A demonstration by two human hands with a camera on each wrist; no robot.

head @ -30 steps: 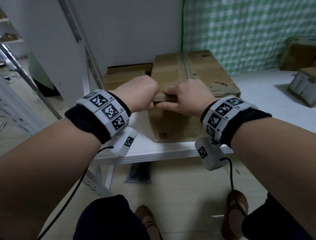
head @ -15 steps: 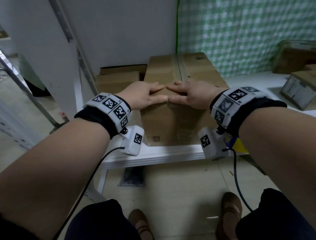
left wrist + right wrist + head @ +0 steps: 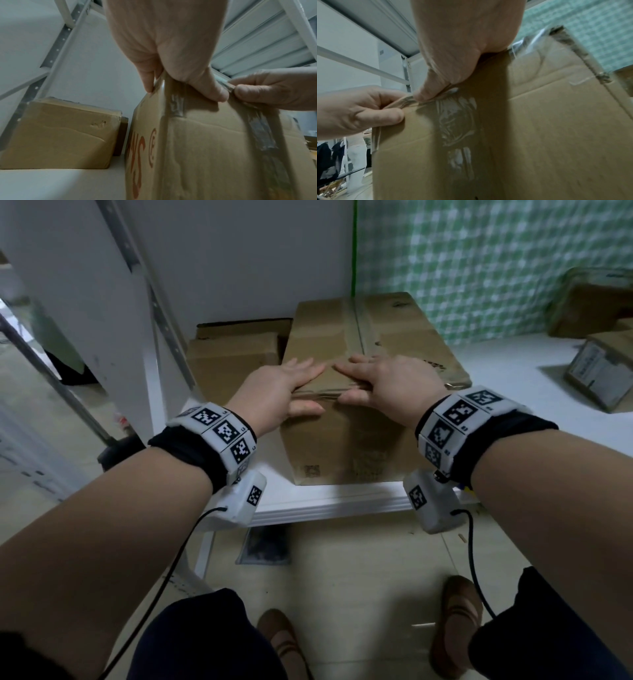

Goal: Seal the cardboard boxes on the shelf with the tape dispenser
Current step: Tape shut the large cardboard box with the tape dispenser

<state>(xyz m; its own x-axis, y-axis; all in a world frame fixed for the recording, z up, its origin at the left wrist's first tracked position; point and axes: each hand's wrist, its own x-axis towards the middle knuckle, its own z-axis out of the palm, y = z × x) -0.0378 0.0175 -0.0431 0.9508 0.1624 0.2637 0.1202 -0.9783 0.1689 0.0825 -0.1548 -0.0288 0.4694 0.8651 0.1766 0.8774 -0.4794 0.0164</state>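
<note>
White metal shelf [image 3: 342,503] against a pale wall, with green checked sheeting behind the right part, and the big cardboard box [image 3: 363,440] sits at its front edge. Long axis runs front to back, so one short end faces the person and the far end points at the wall. Clear tape [image 3: 356,326] runs down the middle seam along that same axis and folds over the near end, where it looks wrinkled.

Left hand [image 3: 277,395] is flat on the box's near top edge, fingers straight and close together, thumb hooked over onto the front face. Right hand [image 3: 390,388] mirrors it just beside, fingers laid out flat on top, thumb down on the front. Thumb tips nearly meet over the tape; can't tell if they touch, the wrist views are kinda blurry.

A smaller box [image 3: 233,361] sits left of the big box, further back. More boxes [image 3: 596,302] are well off to its right.
</note>
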